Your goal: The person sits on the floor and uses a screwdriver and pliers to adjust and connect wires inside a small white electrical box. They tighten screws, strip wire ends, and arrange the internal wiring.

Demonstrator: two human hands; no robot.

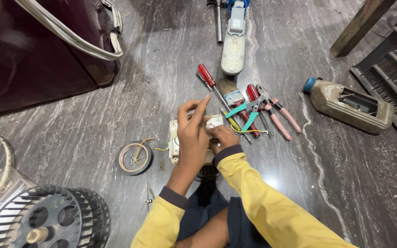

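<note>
My left hand [193, 138] rests over a cream-coloured electrical switch box [174, 142] on the stone floor, fingers curled around its top edge. My right hand [222, 138] grips the box's right side from below, fingers closed against it. Thin yellow wires [249, 131] run out of the box to the right. Most of the box is hidden under both hands. Both sleeves are yellow with dark cuffs.
A tape roll holding small screws [134, 158] lies left of the box. Right of it lie a red screwdriver [207, 78], paintbrush [230, 92], teal pliers [246, 112] and pink-handled pliers [279, 115]. An LED lamp [234, 43], oil can [350, 105], blower wheel [42, 220] and maroon cabinet [33, 55] surround.
</note>
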